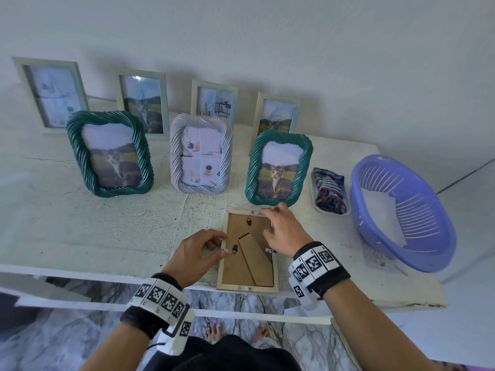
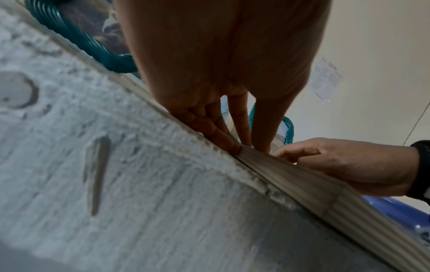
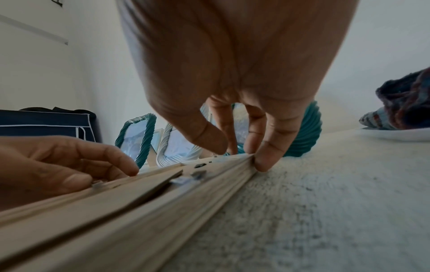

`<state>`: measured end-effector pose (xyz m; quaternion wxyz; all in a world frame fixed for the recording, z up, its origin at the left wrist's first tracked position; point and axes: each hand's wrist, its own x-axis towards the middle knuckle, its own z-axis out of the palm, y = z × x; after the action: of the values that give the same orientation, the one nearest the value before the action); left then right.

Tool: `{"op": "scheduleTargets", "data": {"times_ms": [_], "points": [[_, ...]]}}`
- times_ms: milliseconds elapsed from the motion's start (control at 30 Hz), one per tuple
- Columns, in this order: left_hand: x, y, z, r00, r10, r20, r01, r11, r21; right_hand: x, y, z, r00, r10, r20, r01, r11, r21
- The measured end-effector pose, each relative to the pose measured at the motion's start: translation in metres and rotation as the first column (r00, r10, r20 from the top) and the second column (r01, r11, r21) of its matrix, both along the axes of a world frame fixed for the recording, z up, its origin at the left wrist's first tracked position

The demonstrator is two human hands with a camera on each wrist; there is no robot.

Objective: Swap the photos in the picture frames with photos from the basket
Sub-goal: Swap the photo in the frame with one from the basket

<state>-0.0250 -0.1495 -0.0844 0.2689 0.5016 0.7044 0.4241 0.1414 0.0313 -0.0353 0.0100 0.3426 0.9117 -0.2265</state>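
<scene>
Face-down, the wooden frame (image 1: pixel 247 286) shows its brown backing board (image 1: pixel 235 266).

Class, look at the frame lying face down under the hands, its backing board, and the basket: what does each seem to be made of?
Face-down frame: pale wood or a wood-look moulding, matt, with ridged grooves along its edge.
Backing board: brown fibreboard or hardboard, flat and dull, with small dark metal hangers.
Basket: lilac plastic, smooth and slightly glossy, with moulded slots in its wall.
</scene>
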Motion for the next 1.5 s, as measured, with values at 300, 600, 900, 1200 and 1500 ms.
{"op": "scheduleTargets", "data": {"times_ms": [300,600,900,1200,1500], "points": [[-0.001,0.0,-0.002,1.0,-0.002,0.011,0.002,1.0,0.013,0.012,-0.004,-0.006,0.999,0.025,-0.038,-0.027,0.998,-0.059],[-0.001,-0.001,-0.001,1.0,-0.002,0.011,0.002,1.0,0.009,0.024,-0.032,0.007,0.998,0.018,-0.056,-0.024,0.994,-0.106],[0.0,0.0,0.001,1.0,-0.004,0.024,0.004,1.0,-0.009,0.047,-0.081,0.0,0.997,0.04,0.073,-0.027,0.985,-0.173],[0.001,0.0,0.002,1.0,-0.011,0.009,0.011,1.0,-0.001,0.044,-0.088,-0.014,0.997,-0.046,-0.058,0.035,0.983,-0.179],[0.006,0.0,0.003,0.998,0.022,-0.066,-0.024,0.999,-0.027,0.044,-0.086,-0.013,0.993,-0.075,-0.089,0.054,0.974,-0.22]]}}
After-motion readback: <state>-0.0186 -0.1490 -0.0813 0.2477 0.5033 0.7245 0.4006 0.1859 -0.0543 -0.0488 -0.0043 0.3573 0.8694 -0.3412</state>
